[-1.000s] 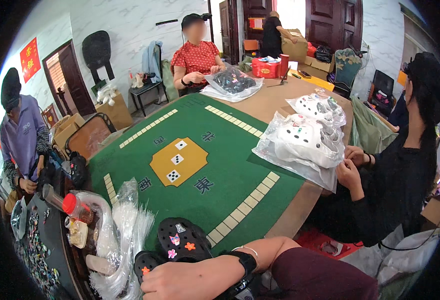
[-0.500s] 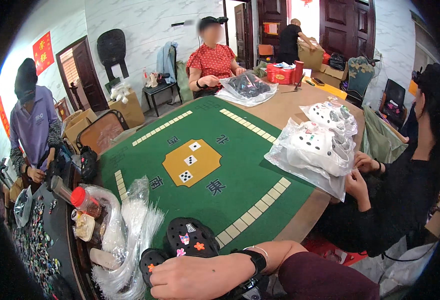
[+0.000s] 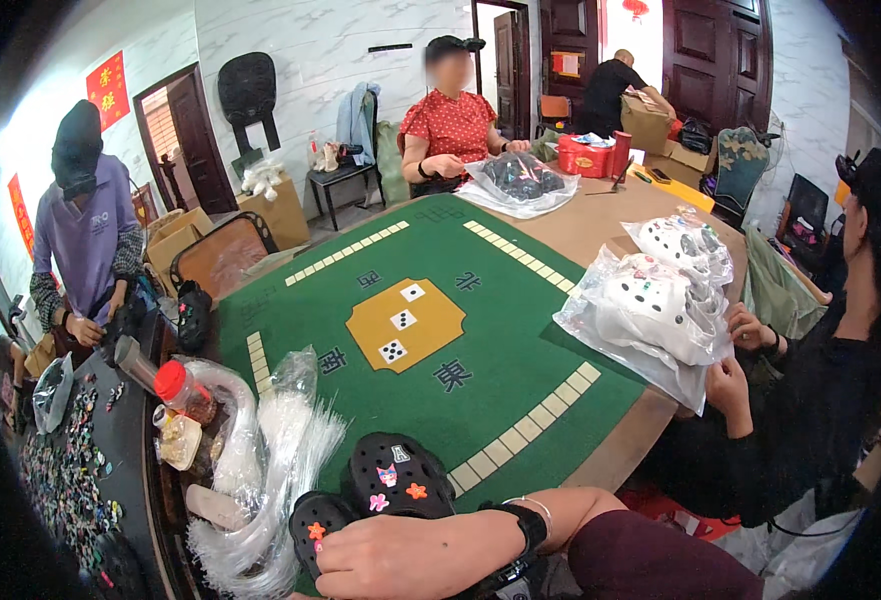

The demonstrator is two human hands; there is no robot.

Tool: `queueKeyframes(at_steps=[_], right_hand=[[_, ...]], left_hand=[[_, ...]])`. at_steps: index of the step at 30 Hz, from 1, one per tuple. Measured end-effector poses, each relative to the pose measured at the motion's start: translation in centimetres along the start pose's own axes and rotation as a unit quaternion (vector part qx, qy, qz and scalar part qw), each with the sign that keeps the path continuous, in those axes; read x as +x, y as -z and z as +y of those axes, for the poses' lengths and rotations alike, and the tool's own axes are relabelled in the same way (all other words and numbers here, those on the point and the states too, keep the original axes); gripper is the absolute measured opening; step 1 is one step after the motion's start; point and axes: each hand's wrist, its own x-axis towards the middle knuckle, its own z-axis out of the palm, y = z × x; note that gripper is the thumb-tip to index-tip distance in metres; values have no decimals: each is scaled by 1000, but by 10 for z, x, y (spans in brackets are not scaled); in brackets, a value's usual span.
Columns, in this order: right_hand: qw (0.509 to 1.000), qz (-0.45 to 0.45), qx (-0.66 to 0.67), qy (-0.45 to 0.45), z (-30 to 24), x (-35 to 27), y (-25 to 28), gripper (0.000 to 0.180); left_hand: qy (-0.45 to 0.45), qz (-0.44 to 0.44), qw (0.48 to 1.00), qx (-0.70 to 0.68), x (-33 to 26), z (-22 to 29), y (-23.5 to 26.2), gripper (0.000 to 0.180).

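Observation:
Two black clogs lie at the near edge of the table. The larger-looking black clog carries a letter charm, a cartoon-face charm and flower and starfish charms. Left of it, the other black clog has an orange starfish charm and is partly covered by my right hand. That hand reaches across from the right with its fingers curled down against this clog; the fingertips are largely hidden. A dark band and a pale bangle circle my right wrist. My left hand cannot be made out.
Left of the clogs lie clear plastic bags and a red-lidded jar. Many small charms cover the dark side table. White clogs in plastic lie by a co-worker at right. Another co-worker handles bagged black clogs across the green mat.
The view has shifted, so the scene sits slightly further right and lower. My right hand stays by the left clog, having moved little against it.

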Motion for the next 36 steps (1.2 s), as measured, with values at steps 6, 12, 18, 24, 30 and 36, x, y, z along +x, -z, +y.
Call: queueKeyframes(at_steps=[6,12,18,24,30,36], right_hand=[[1000,0,9,2,2,-1,1,11],[999,-35,-14,-17,16,0,-19,14],[997,-65,-33,-24,14,-4,-13,16],[993,-36,-69,-87,1,7,-17,21],[992,-46,-64,-99,1,9,-28,21],[992,3,-95,-88,3,10,-29,21]], left_hand=[[-8,-13,1000,18,2,5,4,9],[-58,-1,995,76,9,10,5,10],[-35,-49,998,11,7,-7,9,9],[-48,-29,998,0,4,-10,8,8],[-60,-6,998,-35,1,-14,10,10],[-64,-15,998,-22,-1,-17,13,11]])
